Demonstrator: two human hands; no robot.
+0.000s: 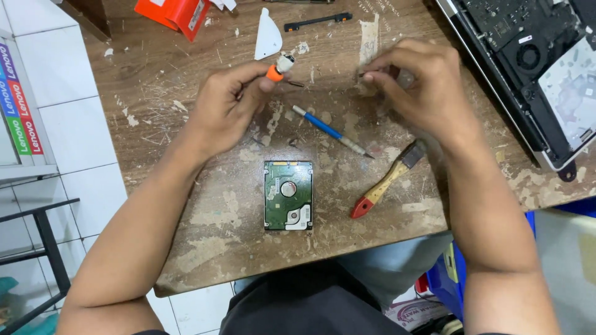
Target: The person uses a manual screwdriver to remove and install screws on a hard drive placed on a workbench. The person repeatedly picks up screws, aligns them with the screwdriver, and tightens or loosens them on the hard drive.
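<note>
On the worn bench — hard drive [288, 196] out, board up.
Left hand [226, 105] pinches orange-tipped driver [279, 67]; right hand [422, 87] fingertips pressed on something tiny — laptop [528, 68] still open.

Room around the hard drive [288, 195]

I see bare tabletop left of it; blue screwdriver [332, 131] above and brush [388, 180] to its right block.
</note>
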